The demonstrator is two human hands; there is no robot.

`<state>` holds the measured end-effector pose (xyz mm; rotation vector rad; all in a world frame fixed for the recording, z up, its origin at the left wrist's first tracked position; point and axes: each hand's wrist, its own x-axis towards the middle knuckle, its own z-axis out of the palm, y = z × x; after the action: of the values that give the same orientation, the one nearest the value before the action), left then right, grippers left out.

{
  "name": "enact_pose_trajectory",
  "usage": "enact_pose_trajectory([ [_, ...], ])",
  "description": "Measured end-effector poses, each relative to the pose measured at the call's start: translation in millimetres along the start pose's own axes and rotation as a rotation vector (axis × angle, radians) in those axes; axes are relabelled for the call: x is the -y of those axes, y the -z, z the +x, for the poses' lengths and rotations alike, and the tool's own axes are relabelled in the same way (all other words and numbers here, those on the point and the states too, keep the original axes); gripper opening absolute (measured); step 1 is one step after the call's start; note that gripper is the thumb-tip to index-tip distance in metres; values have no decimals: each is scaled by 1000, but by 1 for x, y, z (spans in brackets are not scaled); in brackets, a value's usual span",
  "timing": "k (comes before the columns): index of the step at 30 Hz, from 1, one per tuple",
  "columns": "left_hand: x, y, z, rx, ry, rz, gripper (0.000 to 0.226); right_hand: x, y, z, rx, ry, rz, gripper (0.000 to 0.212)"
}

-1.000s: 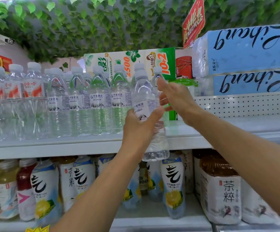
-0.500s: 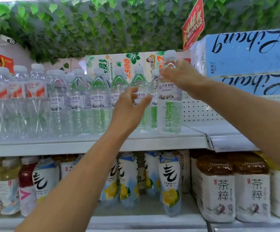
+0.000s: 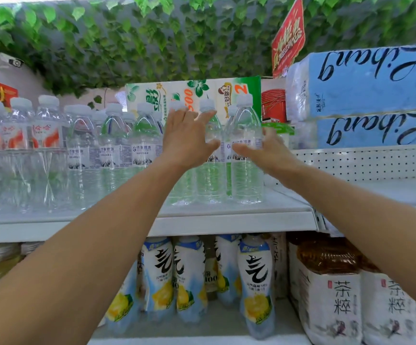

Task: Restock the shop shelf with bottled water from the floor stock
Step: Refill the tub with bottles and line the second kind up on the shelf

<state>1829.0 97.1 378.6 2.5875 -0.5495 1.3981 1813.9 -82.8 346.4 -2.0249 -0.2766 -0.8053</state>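
My left hand (image 3: pixel 189 140) spreads its fingers (image 3: pixel 178 120) wide before clear ribbed plastic bottles (image 3: pixel 142 150); my right hand (image 3: pixel 271 153) cups the end bottle (image 3: pixel 245 180).

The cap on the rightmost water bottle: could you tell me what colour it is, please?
The water bottle has a white cap, clearest in the head view.

Left of my left hand (image 3: pixel 189 140): water bottles (image 3: pixel 112 155) packed side by side along upper shelf (image 3: pixel 226 220), no gap for fingers. Behind row, tissue cartons (image 3: pixel 194 95) block deeper reach. My right hand (image 3: pixel 266 155) wraps end bottle (image 3: pixel 245 180); right of it, bare shelf open back to perforated panel (image 3: pixel 363 163). Blue tissue packs (image 3: pixel 376 80) stacked above panel limit headroom there. Ivy (image 3: pixel 127 46) overhangs bottle caps, well apart
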Motion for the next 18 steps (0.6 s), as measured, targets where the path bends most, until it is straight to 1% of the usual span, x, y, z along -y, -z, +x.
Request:
enact_pose_trajectory([
  [3,1,-4,6,15,2,20,71,-25,-10,-22,24,-49,-69,88],
  [6,2,-4,7,5,9,-7,71,-33,-14,-25,-6,-43,-120,82],
  [9,2,-4,5,-9,8,-42,70,-31,-14,-23,8,-15,-159,78],
  [12,1,-4,4,-28,2,-79,69,-33,-16,-21,14,5,-162,72],
  [18,2,-4,4,-45,-11,-120,71,-36,-22,-14,30,-9,-163,65],
])
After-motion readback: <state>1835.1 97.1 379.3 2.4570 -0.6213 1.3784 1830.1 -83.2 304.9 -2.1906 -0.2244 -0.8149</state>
